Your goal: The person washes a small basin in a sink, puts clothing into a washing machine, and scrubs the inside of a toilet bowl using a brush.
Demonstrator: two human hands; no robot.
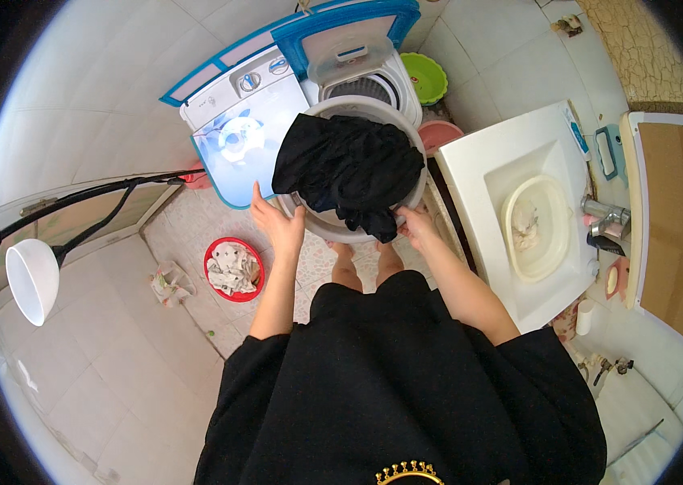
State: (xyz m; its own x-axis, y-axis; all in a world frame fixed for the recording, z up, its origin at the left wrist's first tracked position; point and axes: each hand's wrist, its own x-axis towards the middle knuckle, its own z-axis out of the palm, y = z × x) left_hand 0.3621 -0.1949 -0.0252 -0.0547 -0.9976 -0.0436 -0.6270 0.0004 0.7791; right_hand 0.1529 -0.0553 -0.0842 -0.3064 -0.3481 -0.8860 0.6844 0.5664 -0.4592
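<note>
A large pale grey plastic basin heaped with black clothes is in front of me, partly overlapping a twin-tub washing machine. My right hand grips the basin's near right rim. At the near left side, my left hand is against the basin, its thumb by the rim and its fingers spread towards the machine's lid. Behind the basin, the translucent spin-tub lid stands raised above the spin tub. Some black cloth hangs over the basin's near rim beside my right hand.
A red basin with light cloth sits on the floor, a plastic bag beside it. To the right, a cream basin lies in the white sink. Green and pink basins stand beyond. A white lamp juts in at left.
</note>
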